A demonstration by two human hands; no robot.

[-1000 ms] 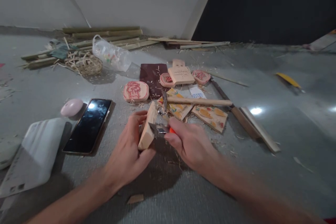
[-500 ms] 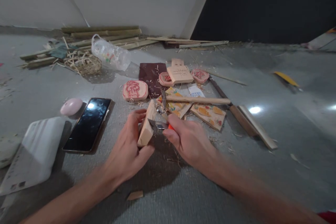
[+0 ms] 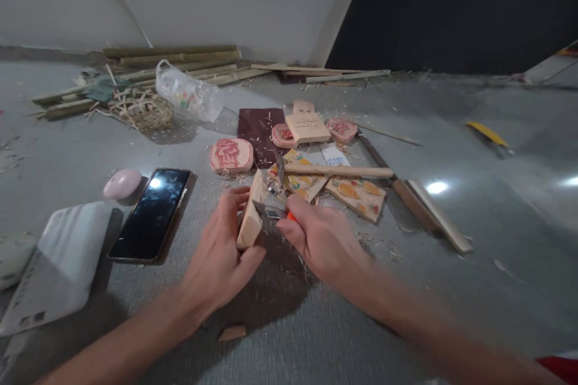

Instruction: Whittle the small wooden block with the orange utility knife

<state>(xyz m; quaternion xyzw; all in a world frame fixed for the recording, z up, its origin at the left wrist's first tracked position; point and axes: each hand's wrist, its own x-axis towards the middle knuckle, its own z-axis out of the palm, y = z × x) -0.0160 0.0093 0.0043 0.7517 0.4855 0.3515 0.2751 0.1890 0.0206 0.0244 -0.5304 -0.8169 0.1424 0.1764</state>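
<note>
Clamps the left hand (image 3: 214,252) around a block (image 3: 251,219), tilted up on edge in the middle of the scene. Grips a knife (image 3: 274,213) by its orange handle in the right hand (image 3: 326,240), with its blade pointing left against the block's face. Has both hands near each other, not touching. Has a phone (image 3: 152,213) to the left, with a pink oval (image 3: 122,184) just left of it and a white slab (image 3: 67,264) farther left. Just beyond the knife, shows a hammer (image 3: 338,171) lying across a painted tile (image 3: 301,183). Farther off, shows a dark sheet (image 3: 261,125) beside a red-marked piece (image 3: 231,155). At far left, shows a basket (image 3: 156,114) and bamboo (image 3: 180,59).
</note>
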